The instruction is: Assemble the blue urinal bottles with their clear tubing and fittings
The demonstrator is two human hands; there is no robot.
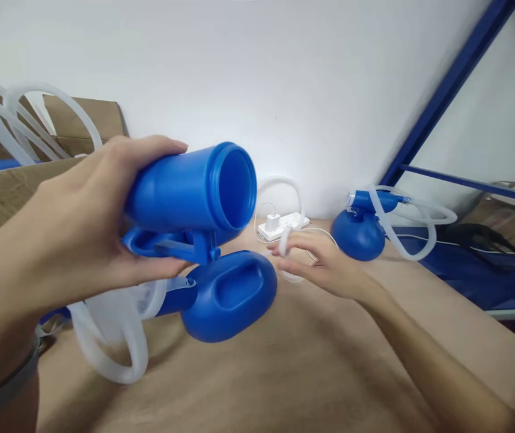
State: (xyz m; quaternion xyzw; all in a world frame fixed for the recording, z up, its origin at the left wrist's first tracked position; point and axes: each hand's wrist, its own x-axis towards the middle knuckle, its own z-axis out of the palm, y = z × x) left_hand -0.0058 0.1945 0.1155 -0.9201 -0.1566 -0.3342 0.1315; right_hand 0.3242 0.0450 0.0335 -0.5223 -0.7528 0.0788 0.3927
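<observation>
My left hand point(99, 210) is wrapped round a blue plastic urinal bottle point(171, 189), held up over the table. The bottle's round, open mouth points to the right, and a handle runs beneath it. My right hand point(315, 258) pinches the end of a translucent hose point(285, 240) between thumb and fingers. That hose loops up behind the fingers. Below the held bottle lies a second blue urinal bottle point(234, 294) with an oval hollow in its side. A translucent hose point(126, 355) curls at its left.
A third blue urinal bottle point(359, 234) with a coiled hose stands at the right. By the wall lie a white power strip point(291, 224) and a cable. Cardboard boxes point(83, 120) with hoses are at the left. A blue metal frame point(446, 90) rises on the right.
</observation>
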